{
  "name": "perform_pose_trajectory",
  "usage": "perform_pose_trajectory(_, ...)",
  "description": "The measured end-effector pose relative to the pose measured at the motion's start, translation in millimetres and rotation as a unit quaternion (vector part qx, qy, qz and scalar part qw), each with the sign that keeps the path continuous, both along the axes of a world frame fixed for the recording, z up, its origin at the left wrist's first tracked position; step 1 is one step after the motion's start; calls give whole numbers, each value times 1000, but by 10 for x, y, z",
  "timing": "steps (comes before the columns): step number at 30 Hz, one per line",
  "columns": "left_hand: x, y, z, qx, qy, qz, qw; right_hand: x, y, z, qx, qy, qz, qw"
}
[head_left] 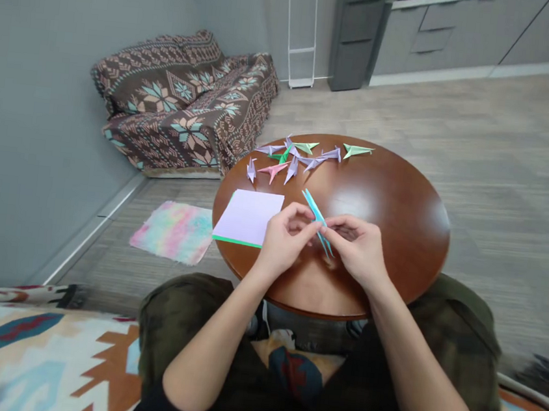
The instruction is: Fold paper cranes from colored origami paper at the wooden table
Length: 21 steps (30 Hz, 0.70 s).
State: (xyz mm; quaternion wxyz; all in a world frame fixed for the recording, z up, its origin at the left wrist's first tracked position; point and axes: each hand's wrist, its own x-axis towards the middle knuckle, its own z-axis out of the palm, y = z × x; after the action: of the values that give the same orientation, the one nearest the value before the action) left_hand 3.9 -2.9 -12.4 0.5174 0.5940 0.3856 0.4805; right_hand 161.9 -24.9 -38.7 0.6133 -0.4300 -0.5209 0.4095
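A narrow folded piece of light blue paper (312,203) is held above the table, tilted, with slim points at both ends. My left hand (288,234) pinches its middle from the left, thumb and fingers closed on it. From the other side my right hand (357,244) also grips the blue paper near its middle, the two thumbs almost meeting. A stack of square paper (248,217), lilac on top with a green edge below, lies beside my left hand. Beyond it are several folded paper cranes, among them a pink one (273,171) and a lilac one (291,169).
The round brown table (409,226) stands before my knees. A pale green folded crane (357,151) lies near its far edge. Behind are a sofa with a patterned cover (182,104), a fluffy pastel mat (174,231) on the floor and grey cabinets (460,29).
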Motion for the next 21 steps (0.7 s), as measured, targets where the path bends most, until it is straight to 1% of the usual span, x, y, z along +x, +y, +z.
perform_pose_trajectory(3, 15, -18, -16, 42, 45, 53, 997, -25, 2, -19, 4, -3, -21, 1000)
perform_pose_trajectory(5, 31, -26, -28, 61, 57, 84, 993, -48, -2, -24, 5, -2, -33, 999)
perform_pose_trajectory(8, 66, -33, -42, 57, 20, 81, 995, -73, -11, -21, 6, 4, -30, 1000)
perform_pose_trajectory(11, 109, -41, -63, 42, -35, 78, 995, -73, -17, -10, 2, 16, -10, 1000)
perform_pose_trajectory(17, 175, -70, -129, 50, -75, 128, 988, -88, -15, 10, -11, 25, -7, 1000)
perform_pose_trajectory(21, 197, -91, -116, 59, -98, 153, 982, -134, -16, 26, -14, 46, -24, 999)
